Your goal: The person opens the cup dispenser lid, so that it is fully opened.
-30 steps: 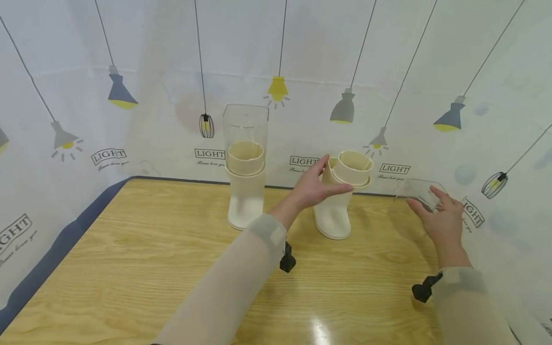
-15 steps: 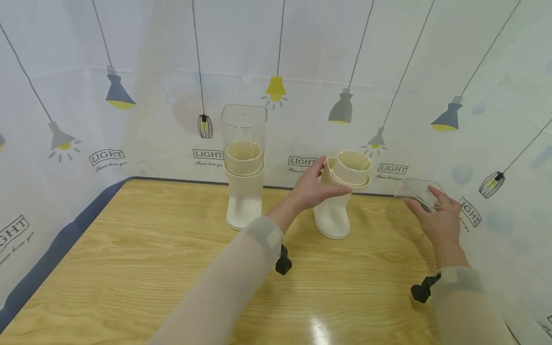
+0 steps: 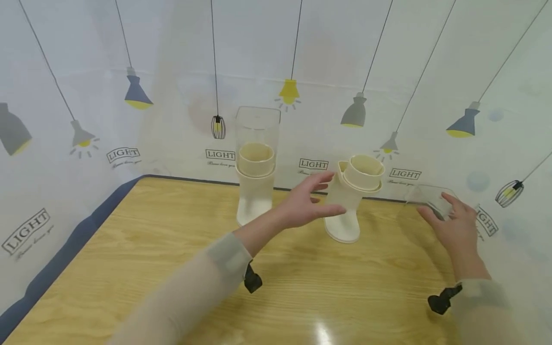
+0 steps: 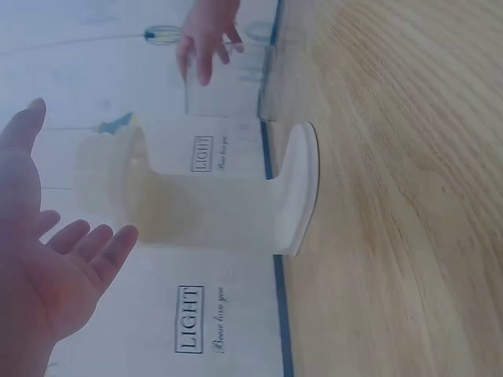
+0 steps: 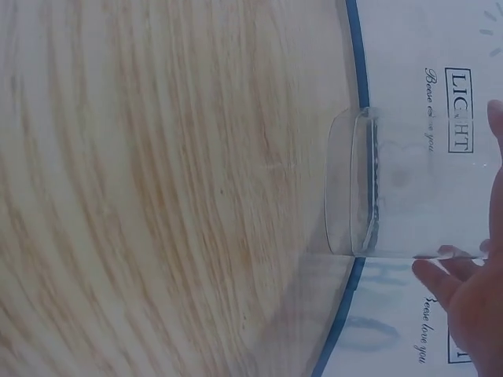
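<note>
A cream dispenser base [image 3: 342, 225] with a round cup-like collar on top stands upright near the back edge of the table. My left hand [image 3: 302, 205] is beside it with fingers and thumb spread, holding nothing; the left wrist view shows the palm [image 4: 59, 290] turned toward the base. Farther right, my right hand [image 3: 459, 230] holds a clear square-sided container [image 5: 416, 184] near its upper end, thumb and fingers on either side. The container's rim points down at the table near its back edge.
A second cream dispenser [image 3: 255, 189] stands to the left, a tall clear container [image 3: 258, 124] fitted on its collar. Behind the wooden table [image 3: 181, 239] hangs a white cloth [image 3: 172, 96] printed with lamps, also rising along both sides.
My left hand has let go of the dispenser base and drawn back to the left. The right hand stays on the clear container. The head view has shifted slightly left.
</note>
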Available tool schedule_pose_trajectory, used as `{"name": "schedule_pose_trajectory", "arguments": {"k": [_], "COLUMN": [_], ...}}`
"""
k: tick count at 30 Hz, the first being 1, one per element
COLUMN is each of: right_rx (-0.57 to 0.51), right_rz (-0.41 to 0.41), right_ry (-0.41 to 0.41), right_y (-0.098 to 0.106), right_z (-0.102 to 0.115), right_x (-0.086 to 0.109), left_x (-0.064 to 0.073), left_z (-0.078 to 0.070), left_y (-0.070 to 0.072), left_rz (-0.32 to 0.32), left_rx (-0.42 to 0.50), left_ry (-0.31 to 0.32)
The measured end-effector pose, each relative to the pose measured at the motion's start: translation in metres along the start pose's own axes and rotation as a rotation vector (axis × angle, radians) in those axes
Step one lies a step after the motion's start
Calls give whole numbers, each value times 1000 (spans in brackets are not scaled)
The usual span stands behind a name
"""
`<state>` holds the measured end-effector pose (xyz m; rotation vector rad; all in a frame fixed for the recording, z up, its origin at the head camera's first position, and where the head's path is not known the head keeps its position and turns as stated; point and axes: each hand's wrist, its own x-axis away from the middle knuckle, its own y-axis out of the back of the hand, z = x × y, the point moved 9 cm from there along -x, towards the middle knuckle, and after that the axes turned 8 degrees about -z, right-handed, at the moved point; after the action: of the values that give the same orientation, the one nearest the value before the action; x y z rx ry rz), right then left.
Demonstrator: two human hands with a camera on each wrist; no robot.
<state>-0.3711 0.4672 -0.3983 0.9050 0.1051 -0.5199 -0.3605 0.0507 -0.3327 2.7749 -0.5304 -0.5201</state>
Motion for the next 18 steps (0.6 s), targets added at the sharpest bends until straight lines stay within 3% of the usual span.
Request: {"name": "schedule_pose_trajectory", "arguments": {"k": [7,12,18], "right_rx": [-29,-99,-200], "right_rz": [29,-98,-216], "right_ry": [-2,-2,-4], "right_y": [13,36,59], "right_z": [1,19,60], "right_x": [8,15,36], "left_x": [44,73,98], "left_z": [-10,-9,-7], "left_y": [31,57,85], "left_rz": [-28,-58,-98], "left_rx": [24,-8,-73], "left_ry": [-4,-17,-54]}}
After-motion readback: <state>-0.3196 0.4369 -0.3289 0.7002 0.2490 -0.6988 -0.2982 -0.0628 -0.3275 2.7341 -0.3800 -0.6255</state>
